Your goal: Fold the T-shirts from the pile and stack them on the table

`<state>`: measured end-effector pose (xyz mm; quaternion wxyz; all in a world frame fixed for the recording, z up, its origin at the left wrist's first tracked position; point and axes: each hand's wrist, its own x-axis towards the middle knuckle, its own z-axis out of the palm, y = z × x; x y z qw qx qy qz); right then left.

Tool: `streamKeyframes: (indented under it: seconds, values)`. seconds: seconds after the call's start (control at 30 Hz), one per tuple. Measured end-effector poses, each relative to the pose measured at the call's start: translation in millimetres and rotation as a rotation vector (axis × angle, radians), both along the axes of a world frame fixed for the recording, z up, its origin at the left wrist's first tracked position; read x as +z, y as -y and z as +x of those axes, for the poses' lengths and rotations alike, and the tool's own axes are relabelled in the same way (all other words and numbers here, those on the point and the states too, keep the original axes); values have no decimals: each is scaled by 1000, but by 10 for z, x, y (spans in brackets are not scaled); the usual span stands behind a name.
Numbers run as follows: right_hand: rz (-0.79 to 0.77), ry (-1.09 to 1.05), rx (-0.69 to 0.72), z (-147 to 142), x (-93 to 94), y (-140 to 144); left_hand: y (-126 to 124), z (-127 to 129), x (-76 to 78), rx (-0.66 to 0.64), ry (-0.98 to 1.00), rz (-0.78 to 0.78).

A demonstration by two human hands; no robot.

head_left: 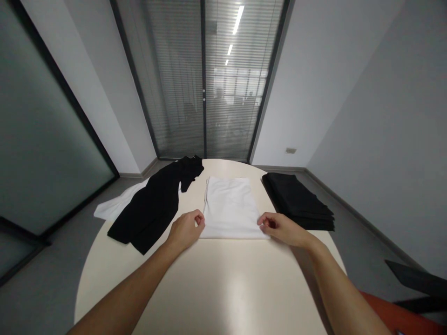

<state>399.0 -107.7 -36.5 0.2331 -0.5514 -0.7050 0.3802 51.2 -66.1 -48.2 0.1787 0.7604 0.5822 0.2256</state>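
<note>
A white folded garment (229, 207) lies flat as a near-rectangle on the round table, its straight near edge towards me. At its left edge, near the front corner, my left hand (186, 228) is closed in a pinch on the fabric. My right hand (281, 228) pinches the right edge across from it, thumb and fingers curled together. What kind of garment it is cannot be made out from this fold.
Black garments (157, 200) lie loosely on the table's left side, over a white one (120, 202) hanging past the edge. A stack of folded black garments (296, 200) sits at right. Beyond the pale table (223, 284) stand glass doors (204, 83); something red (394, 311) is at lower right.
</note>
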Motion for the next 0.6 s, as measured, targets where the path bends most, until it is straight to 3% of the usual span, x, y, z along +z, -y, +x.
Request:
streamKeyframes:
  seconds: [0.07,0.27,0.6]
  values:
    - [53,39,-27,-26,2,-18,-40,37,2,51,-5,26]
    - [199,200,-285,-199,-26,-144,-211,129,-17,94,-20,19]
    - [274,248,-374,-190,-223,-295,-202,135,15,164,-85,-2]
